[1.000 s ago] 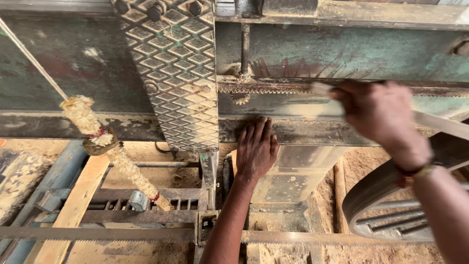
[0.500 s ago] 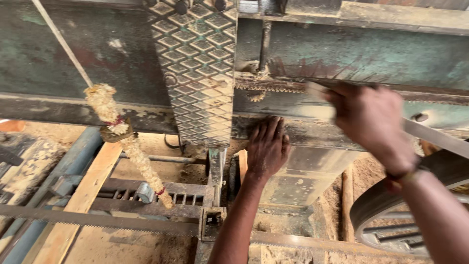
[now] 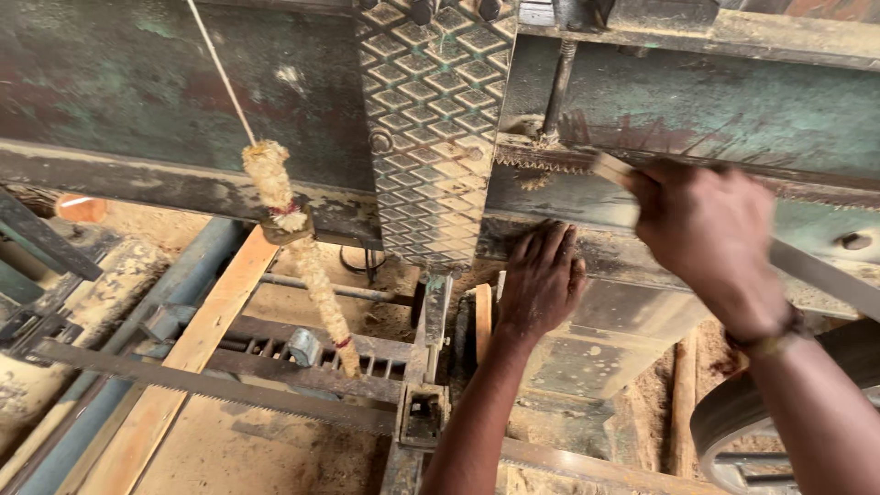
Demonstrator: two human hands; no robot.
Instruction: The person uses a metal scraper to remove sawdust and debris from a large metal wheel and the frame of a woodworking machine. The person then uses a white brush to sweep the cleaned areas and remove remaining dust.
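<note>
My left hand (image 3: pixel 543 280) lies flat, fingers spread, pressed against the dusty green metal frame (image 3: pixel 642 119) of a large saw machine, just below a toothed band saw blade (image 3: pixel 550 163). My right hand (image 3: pixel 706 234) is closed around a pale flat stick-like tool (image 3: pixel 612 170) whose tip rests against the blade's teeth; the hand is blurred by motion. A wristband sits on that wrist.
A diamond-pattern steel plate (image 3: pixel 429 128) hangs left of the hands. A dried garland (image 3: pixel 298 247) dangles on a string. Lower left lie a wooden plank (image 3: pixel 183 357), another toothed blade (image 3: pixel 211 390) and blue pipes. A large wheel (image 3: pixel 733 422) sits at lower right. Sawdust covers the floor.
The view has shifted so the machine sits further right in frame. My right hand has moved the stick slightly along the blade. My left hand stays pressed on the frame.
</note>
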